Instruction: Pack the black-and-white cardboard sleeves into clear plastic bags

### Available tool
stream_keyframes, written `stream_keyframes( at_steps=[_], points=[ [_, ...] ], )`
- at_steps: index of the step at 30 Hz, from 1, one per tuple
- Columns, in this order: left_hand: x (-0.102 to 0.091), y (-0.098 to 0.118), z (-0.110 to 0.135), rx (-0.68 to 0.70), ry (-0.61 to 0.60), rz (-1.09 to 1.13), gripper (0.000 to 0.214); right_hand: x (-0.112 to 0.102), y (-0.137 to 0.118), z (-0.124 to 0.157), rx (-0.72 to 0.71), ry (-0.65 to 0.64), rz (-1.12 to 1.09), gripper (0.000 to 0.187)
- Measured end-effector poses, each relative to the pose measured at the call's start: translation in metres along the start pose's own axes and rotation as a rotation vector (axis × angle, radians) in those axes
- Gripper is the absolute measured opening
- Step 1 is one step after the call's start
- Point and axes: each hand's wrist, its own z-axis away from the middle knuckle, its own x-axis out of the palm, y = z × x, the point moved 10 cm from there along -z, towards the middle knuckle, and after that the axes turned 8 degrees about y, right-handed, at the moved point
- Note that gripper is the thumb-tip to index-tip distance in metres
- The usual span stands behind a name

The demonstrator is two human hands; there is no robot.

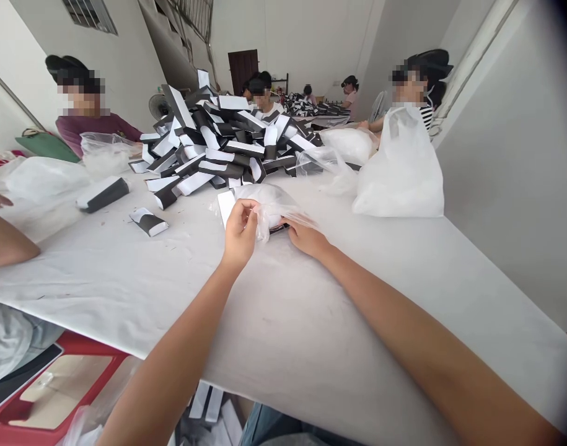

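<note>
A clear plastic bag (pixel 271 199) lies on the white-covered table, bunched in front of the pile. My left hand (pixel 242 226) pinches the edge of this bag with its fingers closed. On the bag's other side, my right hand (pixel 306 238) reaches its fingertips under the film, beside something dark; its grip is partly hidden by the plastic. A white box end (pixel 226 205) shows just behind my left hand. To the left, a single black-and-white box (pixel 148 221) lies by itself on the cloth.
A tall heap of black-and-white boxes (pixel 227 139) stands across the table (pixel 283 322). A full white plastic bag (pixel 401 167) is at the right. Another person's arm (pixel 8 238) rests at the left edge. Several co-workers sit around. A red plastic chair (pixel 64 384) is below left.
</note>
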Motion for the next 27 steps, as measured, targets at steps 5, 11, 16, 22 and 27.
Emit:
stream_keyframes(
  at_steps=[5,11,16,22,27],
  points=[
    [-0.002,-0.001,-0.001,-0.001,0.011,0.001,0.014,0.001,-0.004,0.002,-0.021,0.003,0.007,0.039],
    [-0.002,-0.004,-0.002,-0.037,0.019,-0.023,0.013,-0.006,-0.012,0.002,0.003,0.015,-0.012,0.029],
    [-0.001,-0.002,-0.001,-0.017,0.005,-0.03,0.014,-0.002,-0.022,-0.001,-0.054,-0.058,0.003,0.015],
    [-0.002,-0.004,0.0,-0.044,0.002,-0.064,0.014,0.0,-0.02,-0.002,-0.06,-0.02,-0.016,0.007],
    [-0.004,-0.004,-0.001,-0.039,0.01,-0.055,0.014,0.003,-0.024,-0.001,-0.107,-0.037,-0.041,0.006]
  ],
)
